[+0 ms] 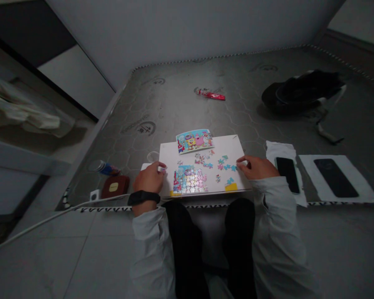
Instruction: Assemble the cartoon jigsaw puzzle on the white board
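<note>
A partly joined jigsaw puzzle (189, 179) lies at the lower left of a white board (171, 155). Loose puzzle pieces (227, 167) are scattered over the board's middle and right side. Leaning at its back edge is a colourful cartoon picture card (195, 141). My left hand (150, 179), with a black band on the wrist, is at the board's left edge, its thumb and finger closed on a small puzzle piece (163, 169). At the right edge my right hand (258, 167) has its fingers pinched beside blue pieces; what they hold, if anything, is too small to make out.
On the left stand a brown case (114, 187), a white plug block (95, 195) with a cable and a blue bottle (105, 167). A phone (287, 174) and a dark flat box (335, 177) lie right. Farther back are a red wrapper (212, 95) and black helmet (299, 93).
</note>
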Action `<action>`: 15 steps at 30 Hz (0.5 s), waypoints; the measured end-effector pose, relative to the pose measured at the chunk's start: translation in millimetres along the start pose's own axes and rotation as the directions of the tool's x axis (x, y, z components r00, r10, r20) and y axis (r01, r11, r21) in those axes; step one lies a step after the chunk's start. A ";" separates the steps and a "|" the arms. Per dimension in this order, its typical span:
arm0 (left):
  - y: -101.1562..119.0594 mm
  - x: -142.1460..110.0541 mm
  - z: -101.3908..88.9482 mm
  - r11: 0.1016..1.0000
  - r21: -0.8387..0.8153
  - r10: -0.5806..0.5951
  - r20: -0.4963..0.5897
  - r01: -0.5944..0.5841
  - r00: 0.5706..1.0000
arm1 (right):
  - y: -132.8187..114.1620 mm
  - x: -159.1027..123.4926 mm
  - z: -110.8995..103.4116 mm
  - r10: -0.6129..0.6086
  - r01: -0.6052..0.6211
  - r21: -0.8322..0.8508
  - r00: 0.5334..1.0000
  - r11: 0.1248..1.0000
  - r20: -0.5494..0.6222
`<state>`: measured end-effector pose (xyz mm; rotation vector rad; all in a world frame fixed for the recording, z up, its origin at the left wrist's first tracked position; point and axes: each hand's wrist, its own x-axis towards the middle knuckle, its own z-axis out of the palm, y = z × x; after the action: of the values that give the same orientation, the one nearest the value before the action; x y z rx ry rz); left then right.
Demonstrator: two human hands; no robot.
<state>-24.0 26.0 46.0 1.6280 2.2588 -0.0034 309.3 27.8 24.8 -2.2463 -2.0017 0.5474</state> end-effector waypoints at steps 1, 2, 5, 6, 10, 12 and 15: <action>-0.2 0.1 0.0 1.000 -0.001 -0.001 0.000 0.001 1.000 | 0.1 0.1 0.1 -0.004 0.004 -0.001 1.000 1.000 0.000; -0.2 0.2 0.1 1.000 -0.003 -0.003 0.000 0.003 1.000 | 0.3 0.2 0.3 -0.009 0.009 -0.001 1.000 1.000 -0.002; 0.3 -0.1 0.0 1.000 -0.016 -0.019 -0.005 0.019 1.000 | 1.7 0.9 1.4 -0.019 0.019 0.010 1.000 1.000 -0.005; 0.7 -0.2 0.0 1.000 -0.020 -0.022 -0.008 0.022 1.000 | 2.4 1.2 1.9 -0.018 0.018 0.014 1.000 1.000 -0.005; 2.5 -0.6 -0.7 0.999 -0.031 -0.027 -0.026 0.026 0.999 | 4.2 2.9 4.4 -0.025 0.025 0.025 1.000 0.999 -0.008; 3.3 -0.7 -1.2 0.999 -0.035 -0.032 -0.028 0.031 0.999 | 2.9 4.1 6.1 -0.045 0.046 0.030 0.999 0.998 -0.024; 3.8 -0.9 -1.6 0.999 -0.036 -0.032 -0.030 0.031 0.999 | -2.4 6.1 9.0 -0.088 0.091 0.039 0.994 0.995 -0.071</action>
<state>-20.8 26.8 48.5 1.5842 2.2941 0.0538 304.7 32.5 15.8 -2.1099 -2.0259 0.4918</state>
